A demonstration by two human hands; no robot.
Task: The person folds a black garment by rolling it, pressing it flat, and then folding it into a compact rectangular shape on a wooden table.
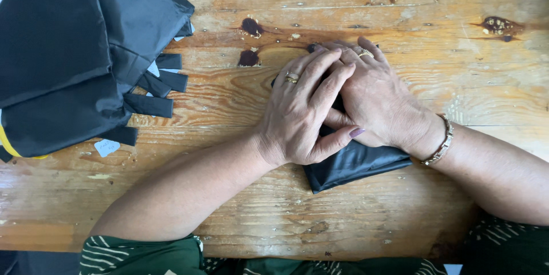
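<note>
A small folded black fabric piece (349,163) lies on the wooden table (354,12) near the middle. Both hands press flat on top of it. My left hand (300,112), with a ring on one finger, lies partly over my right hand (372,100), which also wears a ring and a bracelet at the wrist. The fingers of both point toward the far side of the table. Most of the fabric is hidden under the hands; only its near corner shows.
A pile of black fabric items (68,52) with several black straps (151,89) and small white tags (107,147) fills the far left of the table. Dark knots (250,26) mark the wood beyond the hands.
</note>
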